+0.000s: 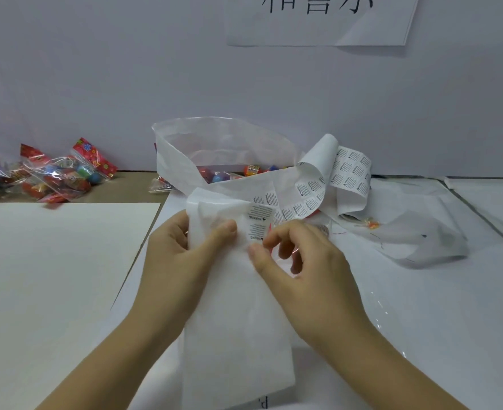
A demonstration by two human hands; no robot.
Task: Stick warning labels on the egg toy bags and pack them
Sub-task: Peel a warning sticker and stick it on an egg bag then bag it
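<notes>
A long white backing strip of warning labels (232, 306) runs from my lap up over the table and curls behind into a loop with printed labels (350, 173). My left hand (182, 250) grips the strip's upper left part, thumb pressed on its face. My right hand (300, 255) pinches at a label (259, 223) on the strip's right edge with thumb and forefinger. Something red and shiny shows under my right fingers; I cannot tell what it is. A pile of egg toy bags (58, 176) lies at the far left.
A large clear plastic bag (214, 143) stands open behind the strip with several egg toy bags inside. A white board (52, 261) lies at left on brown cardboard. Crumpled used backing paper (415, 232) lies at right. A paper sign (318, 22) hangs on the wall.
</notes>
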